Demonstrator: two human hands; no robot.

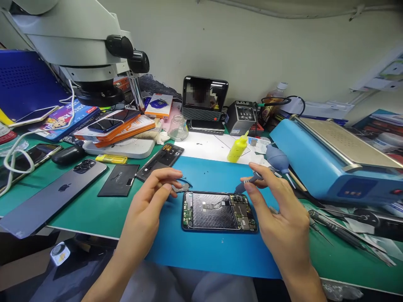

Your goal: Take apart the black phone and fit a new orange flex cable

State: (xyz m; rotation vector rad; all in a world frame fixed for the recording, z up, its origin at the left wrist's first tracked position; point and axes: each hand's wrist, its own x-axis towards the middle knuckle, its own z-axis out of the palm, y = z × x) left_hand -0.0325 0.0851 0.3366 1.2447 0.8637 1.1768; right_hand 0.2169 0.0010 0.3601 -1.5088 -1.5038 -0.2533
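An opened phone (214, 211) lies on the blue mat, its battery, circuit boards and flex cable exposed. My right hand (280, 209) pinches a grey tool (248, 183) between thumb and forefinger. The tool's tapered end points down at the phone's upper right edge; I cannot make out whether it touches. Left of the phone is my left hand (151, 201), its fingers loosely curled and apart, apparently holding nothing. Close to those fingertips lies a small grey metal part (183, 187). A detached black phone back panel (160, 161) rests behind my left hand.
To the left are a grey phone (56, 197), a black flat battery-like sheet (118, 180) and a microscope (91, 50). Behind the mat stand a yellow bottle (238, 147) and a glass jar (179, 128). At right are a blue air blower (277, 158), a blue heating machine (327, 159) and tweezers (343, 230).
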